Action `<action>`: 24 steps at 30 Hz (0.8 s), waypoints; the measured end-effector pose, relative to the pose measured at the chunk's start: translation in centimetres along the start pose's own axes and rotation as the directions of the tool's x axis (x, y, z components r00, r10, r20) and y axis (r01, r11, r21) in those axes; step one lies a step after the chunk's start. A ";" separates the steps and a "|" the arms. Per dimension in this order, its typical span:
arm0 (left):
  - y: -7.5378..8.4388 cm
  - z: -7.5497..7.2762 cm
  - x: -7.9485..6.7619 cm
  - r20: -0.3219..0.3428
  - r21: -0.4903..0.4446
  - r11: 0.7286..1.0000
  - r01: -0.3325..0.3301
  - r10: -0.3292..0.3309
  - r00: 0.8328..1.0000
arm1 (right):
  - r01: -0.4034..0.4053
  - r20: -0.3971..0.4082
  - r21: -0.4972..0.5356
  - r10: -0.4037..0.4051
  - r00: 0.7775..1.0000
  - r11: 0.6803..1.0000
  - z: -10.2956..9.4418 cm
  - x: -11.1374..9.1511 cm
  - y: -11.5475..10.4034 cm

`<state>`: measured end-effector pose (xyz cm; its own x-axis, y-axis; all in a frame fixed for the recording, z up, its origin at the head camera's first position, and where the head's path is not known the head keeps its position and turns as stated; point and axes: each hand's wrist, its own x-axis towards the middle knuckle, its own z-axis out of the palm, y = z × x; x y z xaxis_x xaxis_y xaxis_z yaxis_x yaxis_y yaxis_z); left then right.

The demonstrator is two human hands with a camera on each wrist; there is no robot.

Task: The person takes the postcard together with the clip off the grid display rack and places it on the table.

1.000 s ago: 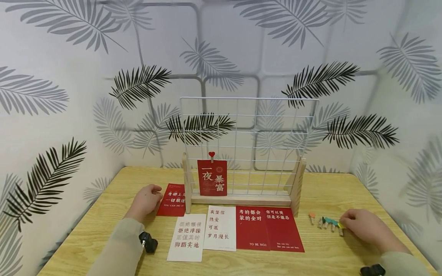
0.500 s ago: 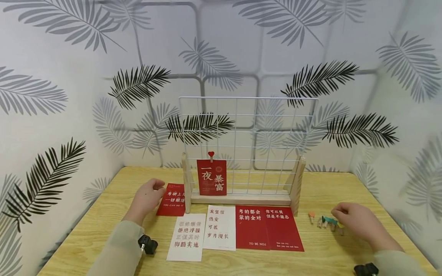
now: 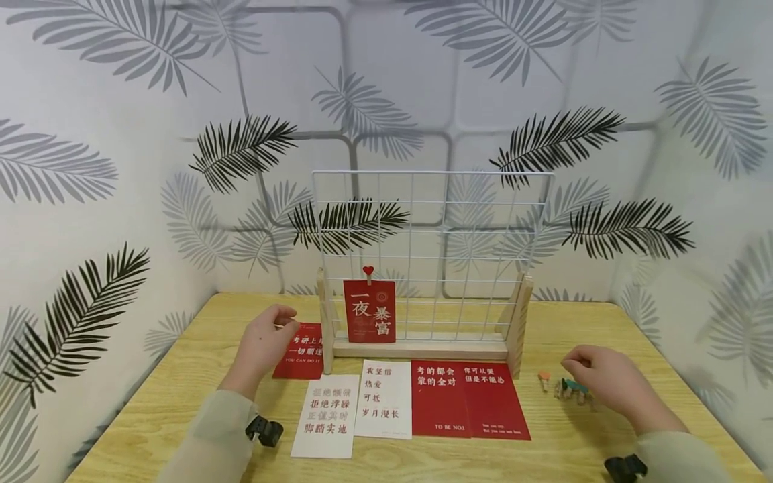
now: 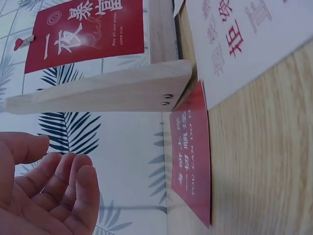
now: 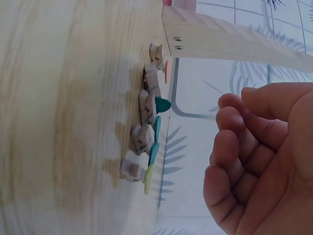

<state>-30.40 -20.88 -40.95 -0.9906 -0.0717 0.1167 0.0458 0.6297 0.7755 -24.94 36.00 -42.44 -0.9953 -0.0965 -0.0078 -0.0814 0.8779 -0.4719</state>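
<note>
My left hand (image 3: 264, 343), fingers loosely bent and holding nothing, hovers beside a red card (image 3: 300, 362) that lies partly behind the stand's left leg. In the left wrist view the thumb and fingertips are apart, above the card. On the right, my right hand (image 3: 617, 384) is raised over several small wooden clothespins (image 5: 146, 105) with orange, green, teal and yellow tops. Its fingers curl loosely with the thumb near the index finger, and nothing shows between them. A white wire grid (image 3: 429, 235) in a wooden stand bears one red card (image 3: 370, 322), clipped by a red heart clothespin (image 3: 368, 272).
In front of the stand lie two white cards (image 3: 325, 439) and two red cards (image 3: 439, 410) in a row on the wood-grain table (image 3: 561, 456). Leaf-patterned walls (image 3: 121, 268) enclose the table at the back and sides.
My right hand has lifted off the yellow-topped clothespin and moved left over the group. My left hand has shifted slightly up and to the right, closer to the stand's leg.
</note>
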 end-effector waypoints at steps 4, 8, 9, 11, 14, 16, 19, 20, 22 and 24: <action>0.4 0.1 -0.3 -0.008 -0.014 1.000 -0.012 0.012 1.000 | 0.006 -0.002 0.012 -0.006 1.000 1.000 0.1 0.1 -0.6; 0.7 0.2 -0.7 -0.012 -0.032 0.999 -0.024 0.023 1.000 | 0.027 -0.010 0.023 -0.026 1.000 0.999 0.2 0.1 -1.1; 0.8 0.2 -0.8 -0.015 -0.036 0.999 -0.027 0.026 1.000 | 0.034 -0.017 0.018 -0.034 0.999 0.999 0.2 0.2 -1.2; 1.0 0.2 -1.0 -0.018 -0.051 0.998 -0.032 0.031 0.999 | 0.046 -0.031 0.008 -0.046 0.998 0.999 0.3 0.3 -1.6; 1.4 0.4 -1.2 -0.028 -0.063 0.997 -0.044 0.042 0.999 | 0.068 -0.053 -0.003 -0.068 0.996 0.998 0.4 0.5 -2.3; 1.6 0.5 -1.3 -0.030 -0.068 0.996 -0.054 0.052 0.998 | 0.077 -0.068 -0.005 -0.077 0.995 0.997 0.4 0.5 -2.8; 1.9 0.8 -1.4 -0.027 -0.079 0.994 -0.073 0.071 0.997 | 0.092 -0.091 -0.003 -0.091 0.992 0.996 0.6 0.7 -3.5; 2.1 0.9 -1.5 -0.023 -0.084 0.993 -0.083 0.082 0.996 | 0.098 -0.094 -0.002 -0.097 0.991 0.995 0.7 0.7 -3.6; 2.4 1.2 -1.7 -0.015 -0.089 0.991 -0.100 0.099 0.995 | 0.101 -0.099 0.004 -0.100 0.990 0.995 0.8 0.9 -4.0; 2.8 1.5 -1.9 -0.003 -0.097 0.989 -0.116 0.116 0.993 | 0.104 -0.103 0.013 -0.102 0.989 0.994 1.0 1.0 -4.5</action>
<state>-28.59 -17.79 -39.93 -0.9782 -0.0006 0.2076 0.1722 0.5560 0.8131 -25.57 31.49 -41.26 -0.9818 -0.1371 0.1312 -0.1840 0.8571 -0.4813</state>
